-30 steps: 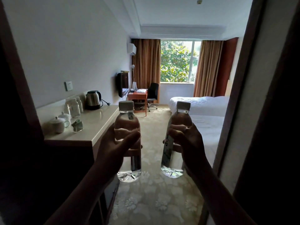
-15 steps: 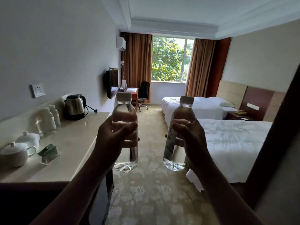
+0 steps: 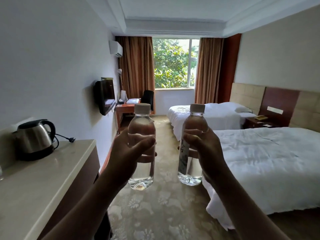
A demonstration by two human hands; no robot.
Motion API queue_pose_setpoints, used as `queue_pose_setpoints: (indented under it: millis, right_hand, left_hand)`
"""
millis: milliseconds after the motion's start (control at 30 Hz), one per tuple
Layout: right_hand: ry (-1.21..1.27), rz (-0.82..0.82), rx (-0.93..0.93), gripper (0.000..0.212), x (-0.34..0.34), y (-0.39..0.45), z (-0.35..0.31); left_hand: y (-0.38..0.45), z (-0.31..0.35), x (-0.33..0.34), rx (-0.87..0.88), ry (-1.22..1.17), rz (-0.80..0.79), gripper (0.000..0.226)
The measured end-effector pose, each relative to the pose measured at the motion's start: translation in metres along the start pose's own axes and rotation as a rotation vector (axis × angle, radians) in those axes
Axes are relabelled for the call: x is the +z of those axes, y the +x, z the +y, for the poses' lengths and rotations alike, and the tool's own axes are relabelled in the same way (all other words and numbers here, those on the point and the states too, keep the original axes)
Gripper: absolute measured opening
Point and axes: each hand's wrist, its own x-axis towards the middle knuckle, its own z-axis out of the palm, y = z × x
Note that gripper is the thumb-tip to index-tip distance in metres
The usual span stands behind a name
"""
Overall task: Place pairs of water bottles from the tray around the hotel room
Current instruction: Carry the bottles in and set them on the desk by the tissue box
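Carrying step: left hand (image 3: pixel 128 153) and right hand (image 3: pixel 206 149) each grip an upright bottle (image 3: pixel 141 148); next, set the pair on a tabletop (image 3: pixel 43 179) edge.

clear bottles (image 3: pixel 141 172) w/ white caps (image 3: pixel 142 108); right one has white label w/ dark print. bedding (image 3: pixel 270 163) white. curtains (image 3: pixel 136 66) brown. carpet (image 3: pixel 159 210) beige w/ pale flower pattern. kettle (image 3: pixel 34 139) steel & black. counter (image 3: pixel 34 187) cream. desk (image 3: pixel 124 110) reddish wood.

Steel kettle (image 3: pixel 34 139) on the counter (image 3: pixel 43 181); 2 white beds (image 3: pixel 270 163) right.
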Motion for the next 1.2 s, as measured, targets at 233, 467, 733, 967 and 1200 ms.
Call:
queue_pose_setpoints:
  millis: [233,467,733,967,1200]
  right_hand:
    - [-0.009,-0.077,-0.012,0.030,0.018,0.157,0.061]
    - [0.007,-0.112,-0.017,0.030,0.052,0.302,0.154]
    - [-0.020,-0.063,-0.001,0.036,0.100,0.493,0.256]
    - [-0.033,-0.024,-0.002,0.031,0.114,0.645,0.330]
    - [-0.027,-0.057,-0.038,0.027,0.111,0.804,0.428]
  left_hand:
    - [0.149,-0.061,0.001,-0.013,0.017,0.094,0.049]
    - [0.294,-0.148,-0.033,0.001,0.062,0.142,0.050]
    - [0.493,-0.243,-0.078,0.015,0.087,0.062,0.030]
    - [0.651,-0.326,-0.082,0.006,0.063,0.073,0.031]
    - [0.802,-0.432,-0.075,-0.007,0.084,0.113,0.054]
